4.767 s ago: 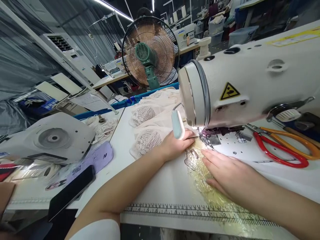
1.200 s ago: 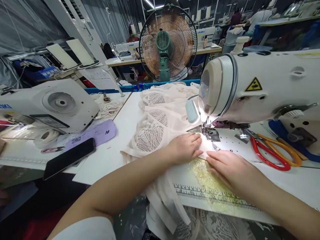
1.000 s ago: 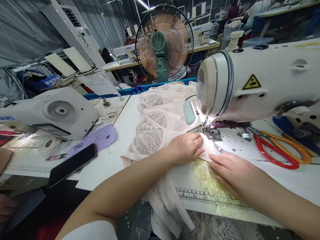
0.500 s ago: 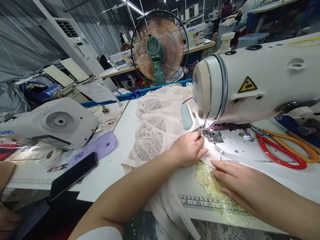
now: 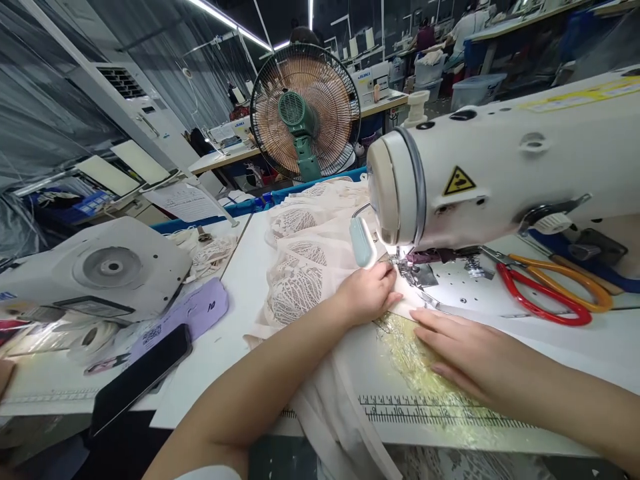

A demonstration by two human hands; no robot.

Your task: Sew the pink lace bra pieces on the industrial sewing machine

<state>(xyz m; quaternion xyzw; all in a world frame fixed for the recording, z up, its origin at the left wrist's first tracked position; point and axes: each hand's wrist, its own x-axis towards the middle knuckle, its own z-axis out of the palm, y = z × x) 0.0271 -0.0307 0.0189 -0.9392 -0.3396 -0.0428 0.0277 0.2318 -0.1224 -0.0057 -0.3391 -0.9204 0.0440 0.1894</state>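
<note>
My left hand (image 5: 369, 295) is closed on the beige fabric (image 5: 404, 308) just left of the needle area, fingers curled and thumb pointing toward the other hand. My right hand (image 5: 457, 347) lies nearly flat, fingers stretched out, its fingertips touching the near edge of that fabric. Above both hands is the head of a white sewing machine (image 5: 450, 173), its lamp lighting the presser foot (image 5: 400, 261). From under my left forearm, a sheer beige garment with lace cups (image 5: 296, 293) spreads to the back and also hangs over the table's front edge.
Red- and orange-handled scissors (image 5: 545, 293) lie right of the needle. Yellowish thread-like scraps (image 5: 407, 353) cover the table near a printed ruler (image 5: 395, 410). To the left are a phone (image 5: 143, 377), a purple card (image 5: 203, 307) and another machine (image 5: 100, 267). A fan (image 5: 305, 113) stands behind.
The whole view has shifted, so the machine and scissors sit further left. Both hands keep nearly the same places beside the presser foot. Another person's arm at the far left has mostly left view.
</note>
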